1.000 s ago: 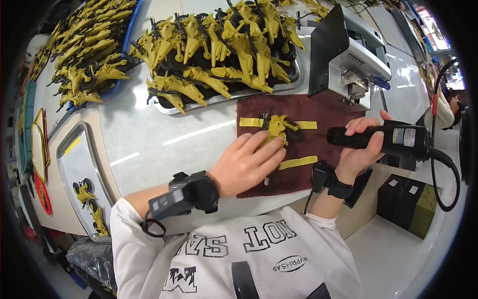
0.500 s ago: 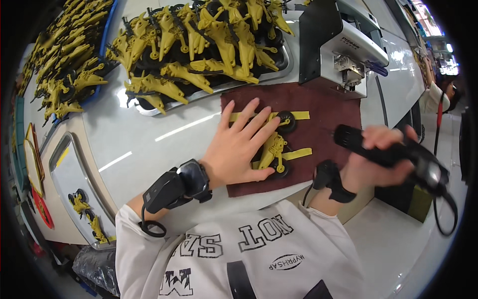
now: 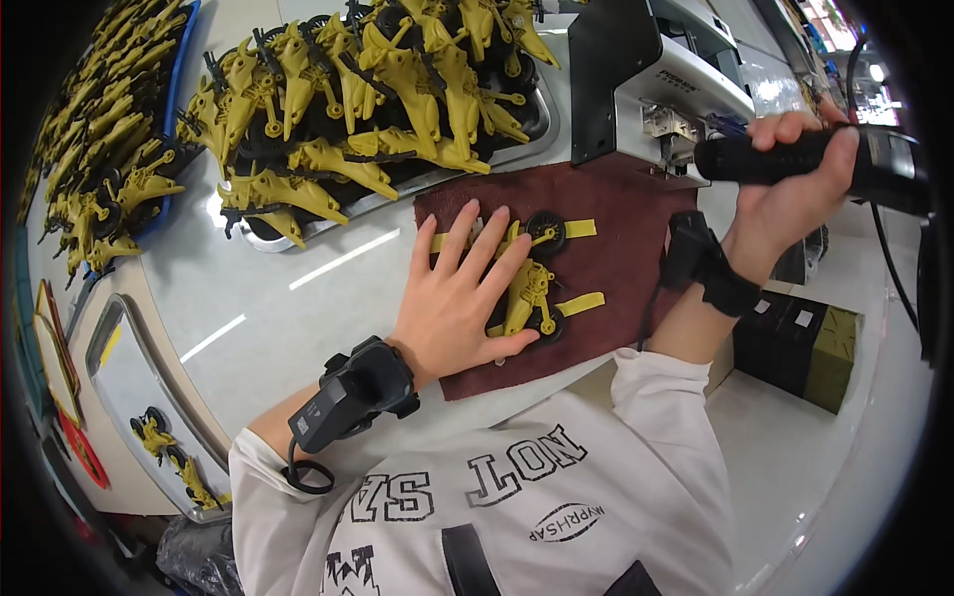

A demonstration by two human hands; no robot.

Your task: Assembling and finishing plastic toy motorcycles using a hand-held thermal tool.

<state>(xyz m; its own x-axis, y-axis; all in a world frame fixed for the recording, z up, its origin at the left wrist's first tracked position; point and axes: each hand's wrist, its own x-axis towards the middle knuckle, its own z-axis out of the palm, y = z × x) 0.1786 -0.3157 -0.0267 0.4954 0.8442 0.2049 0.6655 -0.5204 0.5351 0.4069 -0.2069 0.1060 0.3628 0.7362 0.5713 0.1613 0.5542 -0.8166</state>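
Observation:
My left hand (image 3: 452, 298) lies flat with spread fingers over a yellow-and-black toy motorcycle (image 3: 530, 296), pressing it on a dark red cloth (image 3: 631, 278). The palm and fingers hide part of the toy; its black wheels show at the right. Yellow strips (image 3: 582, 303) stick out beside the wheels. Raised at the right, my right hand (image 3: 800, 189) is wrapped round a black corded electric screwdriver (image 3: 884, 171), which is held sideways, apart from the toy. Both wrists wear black strapped devices.
A metal tray (image 3: 383, 204) piled with yellow toy motorcycles stands behind the cloth. More lie by a blue edge (image 3: 177, 84) at far left. A white-and-black machine (image 3: 686, 99) stands at the back right. A smaller tray (image 3: 194, 387) holds a few toy pieces. A box (image 3: 795, 343) sits at right.
My right hand has moved up and outward with the electric screwdriver, away from the cloth. My left hand stays on the toy motorcycle. The whole view has shifted slightly.

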